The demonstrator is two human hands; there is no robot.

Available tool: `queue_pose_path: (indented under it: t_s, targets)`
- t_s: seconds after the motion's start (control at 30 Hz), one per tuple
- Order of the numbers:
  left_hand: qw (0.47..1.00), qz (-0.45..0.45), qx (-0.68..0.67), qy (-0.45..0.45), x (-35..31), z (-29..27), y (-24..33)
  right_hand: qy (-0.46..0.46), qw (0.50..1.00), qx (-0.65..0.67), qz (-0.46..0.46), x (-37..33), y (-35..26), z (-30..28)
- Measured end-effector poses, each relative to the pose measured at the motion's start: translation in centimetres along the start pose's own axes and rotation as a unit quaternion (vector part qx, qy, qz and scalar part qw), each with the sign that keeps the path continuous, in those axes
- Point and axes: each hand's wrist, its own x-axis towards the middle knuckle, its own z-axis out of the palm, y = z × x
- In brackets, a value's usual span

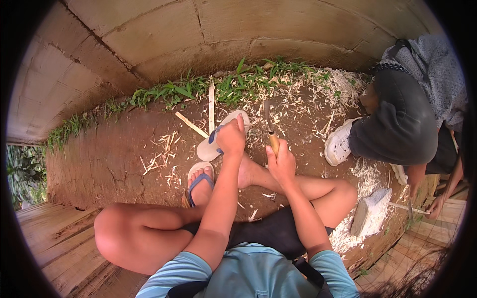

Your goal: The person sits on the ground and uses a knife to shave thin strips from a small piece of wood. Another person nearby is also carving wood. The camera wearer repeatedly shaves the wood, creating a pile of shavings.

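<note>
In the head view, the right hand [281, 161] grips a knife [272, 131] by its wooden handle, apparently keeping the blade pointed away from the body. The left hand [231, 136] is curled over a sandal [207, 149]; whether it holds anything, I cannot tell. Shavings [348, 85] litter the ground; a co-worker's white shoe [339, 143] probably limits room rightward.

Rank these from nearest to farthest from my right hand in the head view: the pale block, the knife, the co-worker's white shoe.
1. Knife: gripped in the right hand, blade pointing away from the body.
2. White shoe: to the hand's right.
3. Pale block: farther right, lower in the view.
</note>
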Motion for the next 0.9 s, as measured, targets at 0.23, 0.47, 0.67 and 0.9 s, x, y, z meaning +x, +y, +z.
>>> queue_pose_path:
  t_s: [0.23,0.47,0.67,0.9]
  targets:
    - [0.999,0.012,-0.014,-0.034,-1.0,0.0,0.6,-0.243,0.938,-0.216,0.117,0.4,1.8,1.1]
    - [0.993,-0.004,-0.088,-0.072,-0.5,0.3,0.5,-0.217,0.946,-0.204,0.130,0.4,1.6,1.1]
    - [0.962,0.026,-0.246,-0.119,-0.5,1.9,-0.8,-0.206,0.951,-0.187,0.134,0.9,2.0,1.0]
    - [0.959,0.045,-0.251,-0.125,-0.1,2.7,-1.2,-0.014,0.997,-0.063,0.031,0.2,0.1,0.2]
